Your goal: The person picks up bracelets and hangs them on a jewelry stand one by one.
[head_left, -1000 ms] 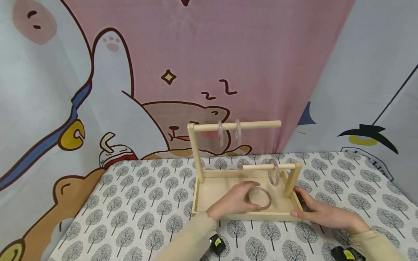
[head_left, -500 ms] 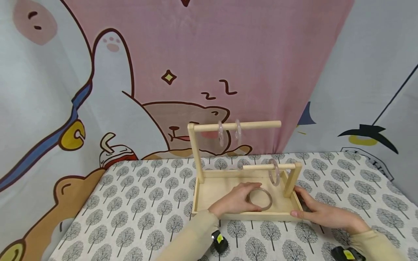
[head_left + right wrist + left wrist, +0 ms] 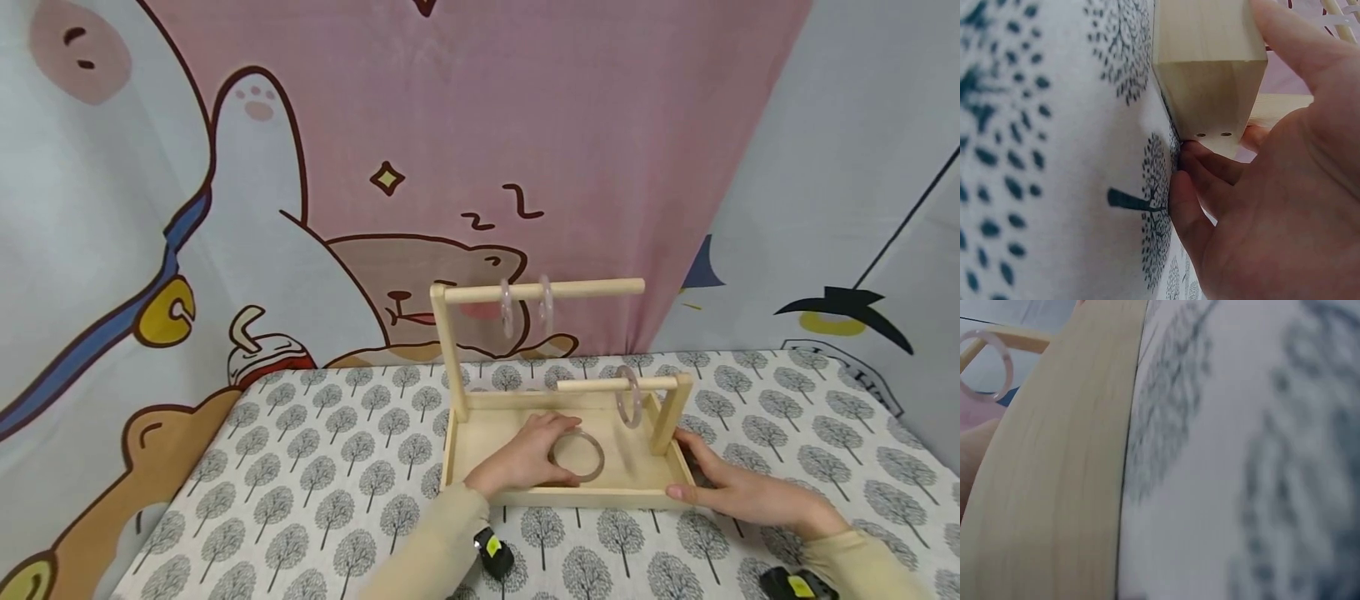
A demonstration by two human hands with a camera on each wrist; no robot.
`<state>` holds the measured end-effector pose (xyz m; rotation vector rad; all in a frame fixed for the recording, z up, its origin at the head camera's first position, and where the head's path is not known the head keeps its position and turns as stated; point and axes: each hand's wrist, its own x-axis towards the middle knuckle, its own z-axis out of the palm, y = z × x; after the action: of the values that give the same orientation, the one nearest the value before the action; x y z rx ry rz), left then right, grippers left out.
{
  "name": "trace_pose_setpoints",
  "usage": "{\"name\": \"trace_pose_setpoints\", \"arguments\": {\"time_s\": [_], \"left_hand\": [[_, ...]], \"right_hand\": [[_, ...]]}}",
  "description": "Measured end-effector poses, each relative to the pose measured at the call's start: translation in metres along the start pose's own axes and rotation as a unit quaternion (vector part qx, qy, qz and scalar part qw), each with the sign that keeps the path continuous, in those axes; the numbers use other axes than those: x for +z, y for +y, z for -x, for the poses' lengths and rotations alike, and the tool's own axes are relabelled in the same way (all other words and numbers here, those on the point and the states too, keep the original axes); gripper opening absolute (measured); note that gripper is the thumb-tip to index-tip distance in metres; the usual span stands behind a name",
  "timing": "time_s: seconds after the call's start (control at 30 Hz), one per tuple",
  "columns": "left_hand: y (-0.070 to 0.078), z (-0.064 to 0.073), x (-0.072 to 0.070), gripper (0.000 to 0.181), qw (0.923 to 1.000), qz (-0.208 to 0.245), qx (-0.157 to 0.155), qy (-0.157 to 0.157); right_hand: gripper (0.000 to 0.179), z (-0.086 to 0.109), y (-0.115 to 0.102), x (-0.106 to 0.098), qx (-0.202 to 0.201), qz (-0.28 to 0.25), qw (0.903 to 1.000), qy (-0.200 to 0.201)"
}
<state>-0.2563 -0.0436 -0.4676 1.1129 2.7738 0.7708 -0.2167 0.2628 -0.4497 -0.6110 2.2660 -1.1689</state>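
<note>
A wooden rack has a shallow tray (image 3: 585, 498) as its base. Over the tray floor, my left hand (image 3: 525, 457) holds a translucent pinkish bangle (image 3: 602, 457) by its left side, thumb toward the front and fingers toward the back. My right hand (image 3: 742, 493) grips the tray's right end, thumb at the front corner; the right wrist view shows its fingers (image 3: 1191, 212) low along the end wall. Two similar bangles (image 3: 507, 310) hang on the tall upper bar (image 3: 592, 287). Another bangle (image 3: 638, 404) hangs on the shorter lower bar (image 3: 585, 385).
A tree-print cloth (image 3: 337, 483) covers the table around the rack. Behind it hangs a cartoon-print curtain (image 3: 450, 108). The upper bar's post (image 3: 450, 358) stands at the tray's left end, the lower bar's post (image 3: 671, 417) at its right.
My left hand has shifted slightly left over the tray, and the bangle has moved with it. My right hand has stayed on the tray's end.
</note>
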Motion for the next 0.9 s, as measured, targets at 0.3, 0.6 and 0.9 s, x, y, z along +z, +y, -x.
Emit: {"name": "trace_pose_setpoints", "arguments": {"time_s": [0.3, 0.6, 0.9], "left_hand": [[-0.006, 0.011, -0.008, 0.077, 0.999, -0.03, -0.019, -0.028], [-0.006, 0.015, -0.016, 0.073, 0.9961, -0.065, -0.043, -0.042], [-0.016, 0.026, -0.017, 0.063, 0.9962, 0.059, -0.057, 0.029]], "right_hand": [[0.08, 0.001, 0.004, -0.001, -0.012, 0.013, 0.9998, 0.008], [0.081, -0.001, 0.002, 0.0, -0.016, 0.003, 0.9998, 0.006], [0.083, -0.002, 0.003, 0.0, -0.002, 0.003, 1.0, 0.002]]}}
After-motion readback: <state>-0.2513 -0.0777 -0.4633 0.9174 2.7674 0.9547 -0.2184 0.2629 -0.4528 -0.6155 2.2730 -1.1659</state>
